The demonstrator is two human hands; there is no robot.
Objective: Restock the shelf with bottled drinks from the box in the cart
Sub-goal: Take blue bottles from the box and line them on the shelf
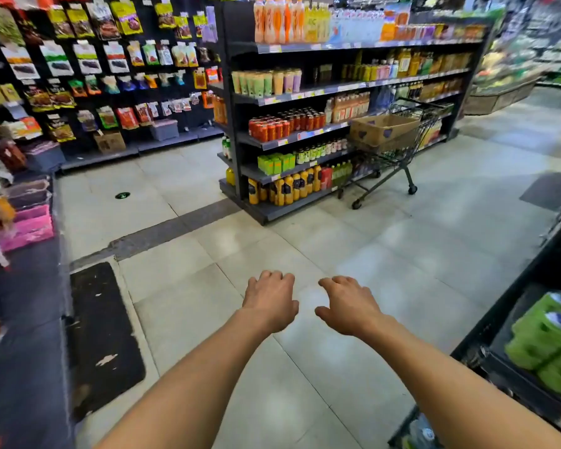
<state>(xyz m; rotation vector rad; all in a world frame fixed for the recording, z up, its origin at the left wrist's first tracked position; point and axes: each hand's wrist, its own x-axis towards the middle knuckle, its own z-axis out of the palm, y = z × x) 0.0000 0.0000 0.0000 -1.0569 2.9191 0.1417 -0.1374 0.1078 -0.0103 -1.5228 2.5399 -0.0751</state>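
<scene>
At the near left a worn black rubber floor mat (104,338) is lying flat beside the walkway, and its ragged edge is posing a trip risk if the person is drifting that way while looking ahead. The left hand (269,299) is hanging palm down over the pale tiles, fingers loosely curled and gripping nothing. The right hand (347,306) is doing the same just beside it, so nothing is being carried. Far ahead, the black metal drinks shelf (363,86) is standing packed with bottles and cans right up to its front edges, and a careless reach is likely to be knocking some of them off. The brown cardboard box (382,126) is sitting in the basket of the grey wire shopping cart (399,157), which is parked against the far right end of that shelf, well apart from both hands. Its contents are not showing from here, so its weight is a guess, and leaning on the wheeled cart is risking rolling it away. At the near right, green wrapped packs (544,338) are lying close to the right arm's path and are liable to be getting brushed
</scene>
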